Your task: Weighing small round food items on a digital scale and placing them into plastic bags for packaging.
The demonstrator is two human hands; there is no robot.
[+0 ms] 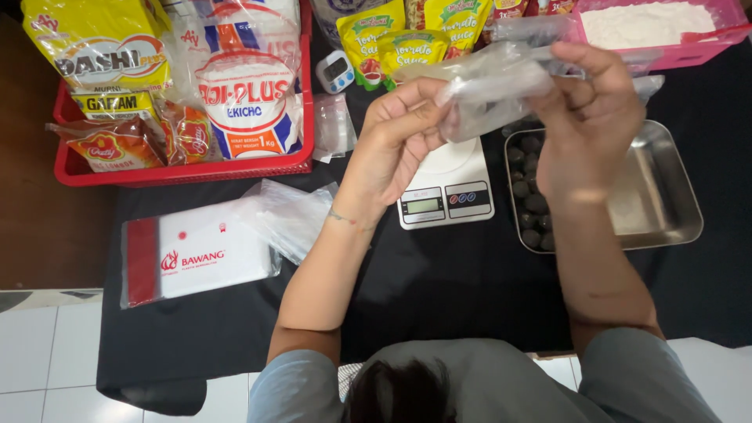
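Note:
Both of my hands are raised over the black-covered table, pinching one small clear plastic bag (489,86) between them. My left hand (399,133) grips its left edge with closed fingers. My right hand (591,117) holds its right side. Directly below the bag sits a white digital kitchen scale (445,188). To the right of the scale lies a steel tray (666,196) with several dark round balls (529,188) along its left side and white powder on its floor.
A red basket (188,168) of seasoning packets stands at the back left. A pack of clear bags (196,251) with a red-and-white label lies front left, with loose clear bags (294,215) beside it. A pink tub of white powder (650,27), sauce pouches (411,39) and a small timer (335,70) line the back.

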